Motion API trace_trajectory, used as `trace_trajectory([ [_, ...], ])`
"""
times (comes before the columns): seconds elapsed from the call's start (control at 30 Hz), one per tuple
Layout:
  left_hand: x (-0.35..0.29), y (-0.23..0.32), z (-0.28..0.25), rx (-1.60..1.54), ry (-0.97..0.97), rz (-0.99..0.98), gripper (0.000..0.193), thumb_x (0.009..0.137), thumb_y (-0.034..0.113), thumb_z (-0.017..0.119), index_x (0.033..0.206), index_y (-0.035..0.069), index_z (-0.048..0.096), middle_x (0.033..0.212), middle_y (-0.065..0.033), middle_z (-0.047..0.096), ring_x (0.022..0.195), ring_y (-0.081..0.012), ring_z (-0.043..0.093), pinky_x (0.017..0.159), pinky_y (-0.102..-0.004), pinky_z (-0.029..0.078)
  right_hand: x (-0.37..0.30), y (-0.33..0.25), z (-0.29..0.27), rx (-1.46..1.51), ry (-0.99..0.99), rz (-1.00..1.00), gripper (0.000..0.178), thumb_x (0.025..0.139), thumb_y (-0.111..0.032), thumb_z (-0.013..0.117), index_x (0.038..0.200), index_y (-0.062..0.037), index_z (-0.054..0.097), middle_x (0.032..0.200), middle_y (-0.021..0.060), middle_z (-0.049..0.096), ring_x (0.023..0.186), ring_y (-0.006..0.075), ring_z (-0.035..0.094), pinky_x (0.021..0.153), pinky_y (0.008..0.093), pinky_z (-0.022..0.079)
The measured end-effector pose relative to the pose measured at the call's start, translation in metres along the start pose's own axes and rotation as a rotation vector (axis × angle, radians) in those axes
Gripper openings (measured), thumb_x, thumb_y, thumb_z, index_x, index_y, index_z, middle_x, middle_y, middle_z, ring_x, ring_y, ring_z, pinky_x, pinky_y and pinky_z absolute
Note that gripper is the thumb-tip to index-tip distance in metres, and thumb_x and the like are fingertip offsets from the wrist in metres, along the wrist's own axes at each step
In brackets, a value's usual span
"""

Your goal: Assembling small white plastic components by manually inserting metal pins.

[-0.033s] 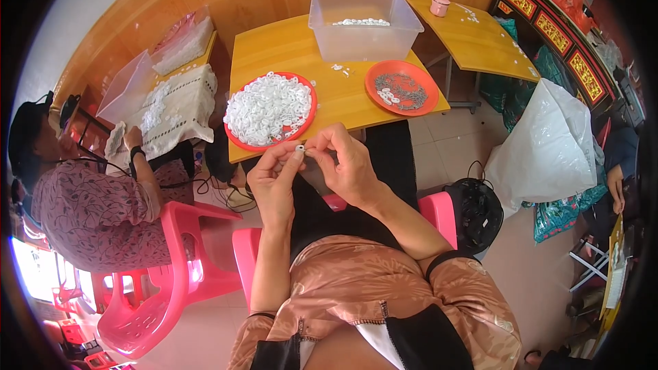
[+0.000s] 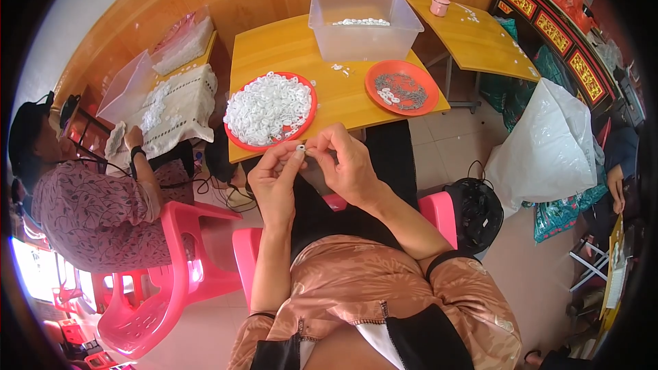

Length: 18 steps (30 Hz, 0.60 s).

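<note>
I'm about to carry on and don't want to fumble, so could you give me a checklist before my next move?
1. Small white piece secure in left hand: ok, pinched near the fingertips.
2. Right hand holding something: cannot tell; its thumb and forefinger meet beside the piece.
3. Round red plate close by: ok, heaped with white rings and seemingly within reach.
4. Round orange-red plate free of mixing: not ok; a few white pieces lie with the small grey parts.
5. Yellow wooden table free of strays: not ok; loose white bits lie on it.
6. Clear rectangular plastic box upright: ok.
</note>
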<state>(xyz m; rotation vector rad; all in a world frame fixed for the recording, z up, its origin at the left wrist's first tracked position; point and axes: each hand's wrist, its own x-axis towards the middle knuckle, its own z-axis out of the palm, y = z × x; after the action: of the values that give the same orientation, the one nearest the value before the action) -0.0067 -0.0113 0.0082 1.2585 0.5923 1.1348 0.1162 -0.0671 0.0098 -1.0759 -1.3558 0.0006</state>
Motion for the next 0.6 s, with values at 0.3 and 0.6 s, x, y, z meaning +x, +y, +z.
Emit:
trace_trajectory([
  [0.3,0.0021,-0.0032,-0.0054,-0.063,0.002,-0.084,0.019,0.085,0.002,0.065,0.104,-0.003,0.065,0.086,-0.0061,0.067,0.072,-0.0102,0.061,0.071,-0.0219,0.048,0.0043,-0.0038,-0.0067,-0.140,-0.092,-0.088,0.017,0.080,0.009,0.061,0.089,-0.0016,0.050,0.080,0.0121,0.057,0.074,0.0298,0.058,0.064,0.0351,0.047],
  [0.6,0.0044,-0.0032,-0.0066,-0.222,0.008,-0.217,0.015,0.085,0.002,0.064,0.099,-0.002,0.065,0.082,-0.0054,0.066,0.071,-0.0105,0.062,0.069,-0.0219,0.049,0.0072,-0.0003,-0.0099,-0.107,-0.156,-0.127,0.018,0.080,0.010,0.060,0.090,-0.0019,0.050,0.079,0.0113,0.056,0.071,0.0282,0.057,0.063,0.0340,0.046],
])
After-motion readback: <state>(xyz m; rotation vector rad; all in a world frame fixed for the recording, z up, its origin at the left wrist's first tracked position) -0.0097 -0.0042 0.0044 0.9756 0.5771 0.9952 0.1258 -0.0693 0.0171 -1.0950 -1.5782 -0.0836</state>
